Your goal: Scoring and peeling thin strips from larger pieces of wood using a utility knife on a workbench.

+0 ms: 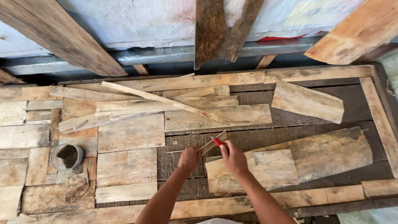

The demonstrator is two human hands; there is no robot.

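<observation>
Thin wooden strip (214, 142): angled up to the right, above the dark middle of the worktop (182, 159). Your left hand (189, 158) is closed around its lower end. Your right hand (233, 157) grips a red-handled tool (217, 142), tip touching the strip just beyond the left grip. Pale board (253, 171) lies directly under the right hand. Grey round tin (66, 157) sits well apart, far left. Loose planks surround.

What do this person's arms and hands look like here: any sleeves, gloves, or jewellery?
Both forearms are bare from the bottom edge of the picture up to the wrists, with no sleeves in view. The left hand and right hand wear no gloves, and no watch, bracelet or ring shows on either.
</observation>
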